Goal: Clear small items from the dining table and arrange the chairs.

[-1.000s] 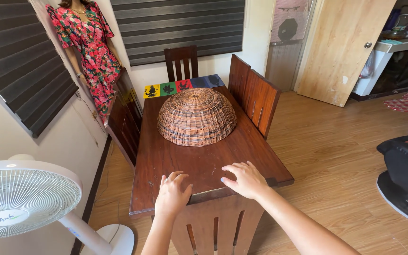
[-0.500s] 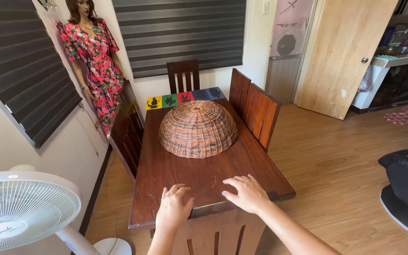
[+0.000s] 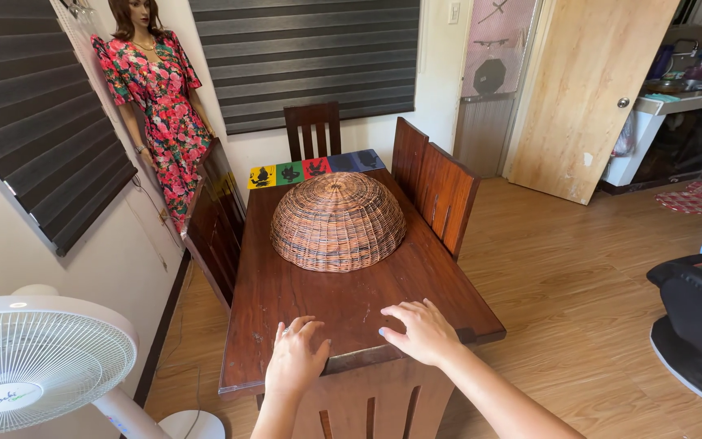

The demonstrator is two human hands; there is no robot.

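Hands first: left hand [image 3: 296, 358] and right hand [image 3: 424, 332] lie flat, fingers spread, gripping nothing, on the wooden table [image 3: 343, 297] near edge. Beyond, the upturned wicker basket [image 3: 338, 221] could slide if the table jolts.

Head view — single camera, worn high, facing forward and down along the table [image 3: 351, 305] — hands near, room beyond
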